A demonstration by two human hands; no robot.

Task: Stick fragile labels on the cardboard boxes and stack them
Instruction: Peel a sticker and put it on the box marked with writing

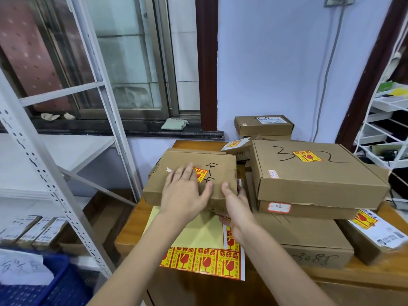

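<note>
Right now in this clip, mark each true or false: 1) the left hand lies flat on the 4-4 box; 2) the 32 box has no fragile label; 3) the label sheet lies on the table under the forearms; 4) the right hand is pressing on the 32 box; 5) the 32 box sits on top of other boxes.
1) True: the left hand lies flat on the 4-4 box.
2) False: the 32 box carries a fragile label on top.
3) True: the label sheet lies on the table.
4) False: the right hand grips the 4-4 box's near corner.
5) True.

Left hand [184,191] presses flat on labelled box [223,171]; right hand [235,203] grips its corner
</note>
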